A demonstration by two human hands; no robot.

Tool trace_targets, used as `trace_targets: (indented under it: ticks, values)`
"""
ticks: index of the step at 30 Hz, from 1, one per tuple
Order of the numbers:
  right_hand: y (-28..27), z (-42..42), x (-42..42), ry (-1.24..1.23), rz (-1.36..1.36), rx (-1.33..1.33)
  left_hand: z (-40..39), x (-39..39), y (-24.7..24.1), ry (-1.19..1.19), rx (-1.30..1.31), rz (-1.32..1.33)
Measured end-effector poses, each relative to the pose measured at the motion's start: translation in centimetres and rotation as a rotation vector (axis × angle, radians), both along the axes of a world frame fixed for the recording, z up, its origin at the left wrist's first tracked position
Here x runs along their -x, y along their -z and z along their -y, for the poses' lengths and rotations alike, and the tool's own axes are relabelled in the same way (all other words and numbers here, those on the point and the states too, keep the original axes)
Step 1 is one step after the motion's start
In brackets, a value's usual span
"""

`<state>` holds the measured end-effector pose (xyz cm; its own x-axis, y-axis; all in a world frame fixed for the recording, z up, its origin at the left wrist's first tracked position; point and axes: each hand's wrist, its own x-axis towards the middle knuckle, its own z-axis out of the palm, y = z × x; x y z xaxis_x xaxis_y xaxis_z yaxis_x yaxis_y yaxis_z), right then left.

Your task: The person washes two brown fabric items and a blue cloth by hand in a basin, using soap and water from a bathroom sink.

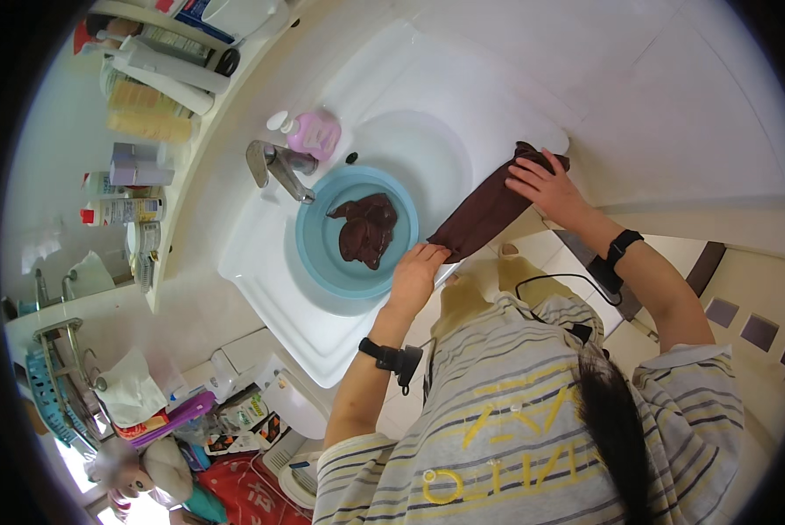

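A dark brown piece of cloth [487, 207] lies stretched along the front edge of the white washbasin [497, 92]. My left hand [415, 275] pinches its near-left end between thumb and fingers. Over the far-right end, my right hand [550, 190] rests palm down with its fingers spread on the fabric; the thumb is hidden. The cloth is bunched beyond those fingertips. Left of the cloth, a light blue plastic basin [307, 256] sits in the sink bowl. Inside it is a wet, crumpled dark brown cloth [369, 230].
A chrome faucet [281, 167] reaches over the blue basin's rim. Beside it stands a pink pump soap bottle [317, 134]. Toiletries fill a wall shelf [189, 170] under a mirror. At lower left are a toilet [294, 400], a red bag [248, 485] and a plush toy [163, 466].
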<state>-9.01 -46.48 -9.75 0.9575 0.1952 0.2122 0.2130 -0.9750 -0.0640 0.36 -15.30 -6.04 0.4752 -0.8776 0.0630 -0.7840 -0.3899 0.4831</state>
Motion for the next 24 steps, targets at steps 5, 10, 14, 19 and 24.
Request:
trace_targets:
  ticks: [5,10,14,19,24]
  values:
    - [-0.1,2.1,1.1,0.106,0.012,-0.147,2.1,-2.6,-2.2,0.172,-0.100,0.137]
    - [0.4,2.5,0.8,0.137,0.045,-0.210,11.1,-3.4,-4.7,0.411,-0.038,0.268]
    - [0.4,1.8,1.3,0.286,0.096,-0.234,13.7,-2.3,-2.3,0.288,0.069,0.303]
    - [0.8,1.3,2.1,0.453,0.143,-0.443,10.0,-1.0,-0.7,0.276,0.005,-0.016]
    - [1.7,1.1,2.8,0.620,0.155,-0.630,10.0,-1.4,1.2,0.331,0.002,0.086]
